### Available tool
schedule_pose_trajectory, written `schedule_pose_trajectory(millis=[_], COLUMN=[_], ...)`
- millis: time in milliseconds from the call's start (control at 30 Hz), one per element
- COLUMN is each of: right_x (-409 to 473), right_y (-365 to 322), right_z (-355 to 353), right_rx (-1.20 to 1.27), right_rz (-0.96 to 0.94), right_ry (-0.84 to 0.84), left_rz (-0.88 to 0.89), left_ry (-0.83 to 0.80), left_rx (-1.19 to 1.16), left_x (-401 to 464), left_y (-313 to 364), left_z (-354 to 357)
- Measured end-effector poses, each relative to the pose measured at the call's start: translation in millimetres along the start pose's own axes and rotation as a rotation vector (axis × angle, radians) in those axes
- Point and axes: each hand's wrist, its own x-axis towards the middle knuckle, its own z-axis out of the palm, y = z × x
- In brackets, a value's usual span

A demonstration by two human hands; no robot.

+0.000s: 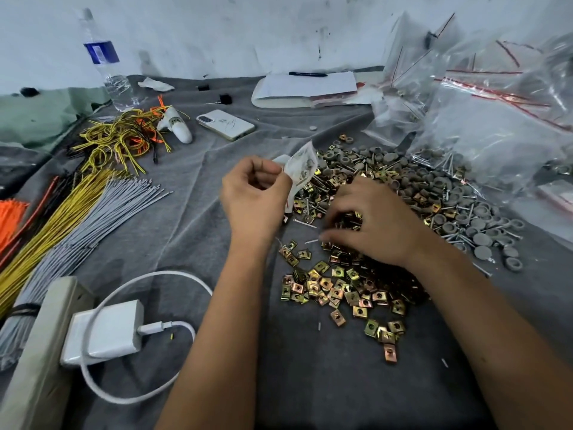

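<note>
Left forearm (pixel 217 336) & right forearm (pixel 496 336) come in from btm edge. Left of both: 1 white charger (pixel 105 332) w/ 1 looped cable (pixel 148 277), plugged into 1 power strip (pixel 34 352).

Under right-hand fingers & spreading toward camera: clip nuts (pixel 335 287), brass-coloured squares loose on grey cloth (pixel 186 237). Too many to count, dozens at least.

Right hand (pixel 372 221) lies palm down on that pile, fingers (pixel 333 218) curled in & blurred. Can't tell if they pinch a nut or nothing.

Left hand (pixel 254 193) pinches 1 small bag (pixel 302 169) betw thumb & fingertips, up & left of right fingertips. Can't see if bag mouth is open.

Step, prob: pick nuts, drop in bag. To do it well: keep bag mouth open & near pile, take same no. each go, count as they drop, keep stray screws out.

Beyond right fingers: grey caps & screws (pixel 465 209), 1 heap, uncountable. Far left of left fingers: grey wires (pixel 77 231) & yellow wires (pixel 62 209), strands uncountable.

Further back: 1 phone (pixel 225 124), 1 water bottle (pixel 107 66), 1 pen (pixel 307 74) on 1 notepad (pixel 305 85), several big clear bags (pixel 496 119) far right.
</note>
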Motion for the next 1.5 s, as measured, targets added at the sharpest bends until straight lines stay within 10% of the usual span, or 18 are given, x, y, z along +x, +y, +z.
schedule_pose_trajectory(millis=[200, 467, 867, 1067, 1500], right_x=[3, -4, 8, 1, 8], right_y=[2, 5, -4, -5, -5], right_z=[6, -1, 18, 5, 9], right_rx=[-0.035, 0.273, -0.282, 0.103, 0.194], right_rz=[-0.020, 0.041, -0.017, 0.005, 0.022], right_ry=[-0.156, 0.216, -0.096, 0.338, 0.477], left_rz=[0.018, 0.160, 0.124, 0.172, 0.054], left_ry=[-0.038, -0.154, -0.065, -0.145, -0.274], left_rx=[0.050, 0.208, 0.203, 0.251, 0.065], left_x=[-2, -5, -3, -4, -7], left_y=[-5, -11, -13, -14, -6], left_z=[1, 5, 3, 2, 7])
